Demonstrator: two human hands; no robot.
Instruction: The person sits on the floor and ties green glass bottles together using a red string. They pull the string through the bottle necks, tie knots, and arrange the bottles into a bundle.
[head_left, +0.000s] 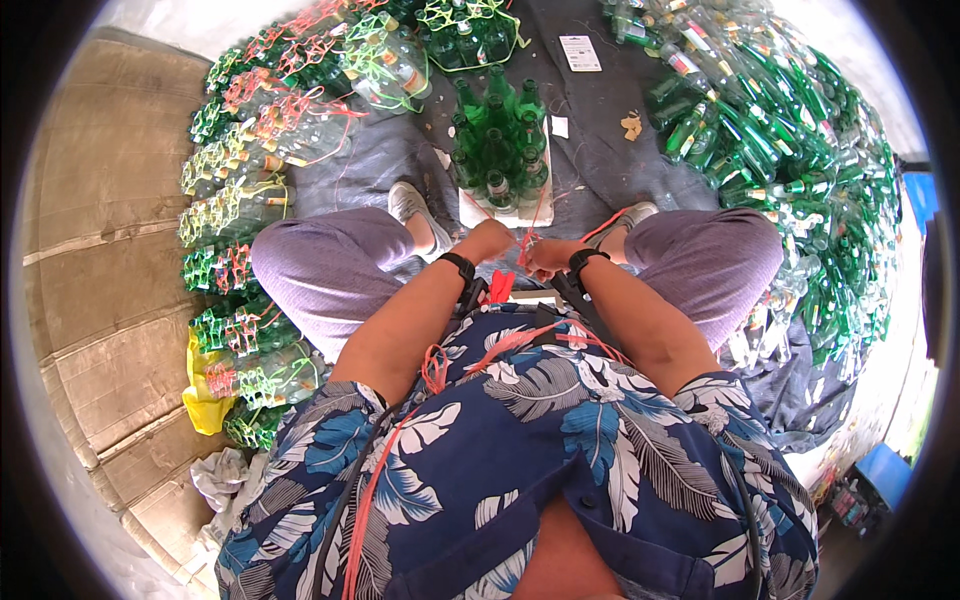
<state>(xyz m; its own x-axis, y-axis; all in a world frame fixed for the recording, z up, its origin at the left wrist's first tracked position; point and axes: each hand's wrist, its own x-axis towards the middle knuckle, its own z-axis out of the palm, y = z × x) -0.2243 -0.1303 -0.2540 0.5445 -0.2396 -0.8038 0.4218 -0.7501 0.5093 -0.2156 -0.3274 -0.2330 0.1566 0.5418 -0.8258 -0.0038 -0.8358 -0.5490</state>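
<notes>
Several green glass bottles (495, 142) stand upright in a tight group on a white board (506, 219) between my feet. My left hand (491, 240) is closed on red plastic twine (531, 238) just below the board's near edge. Close beside it, my right hand (547, 259) grips the same twine, where it is looped and knotted. Strands run from the hands up towards the base of the bottles. More red twine (517, 341) lies across my lap and shirt. My fingertips are partly hidden.
Bundles of bottles tied with coloured twine (262, 142) line the left side, beside cardboard (112, 247). A large heap of loose bottles (780, 150) fills the right. A printed card (580, 53) and a white scrap (559, 127) lie on the dark ground sheet (600, 150). A yellow bag (206, 405) lies at left.
</notes>
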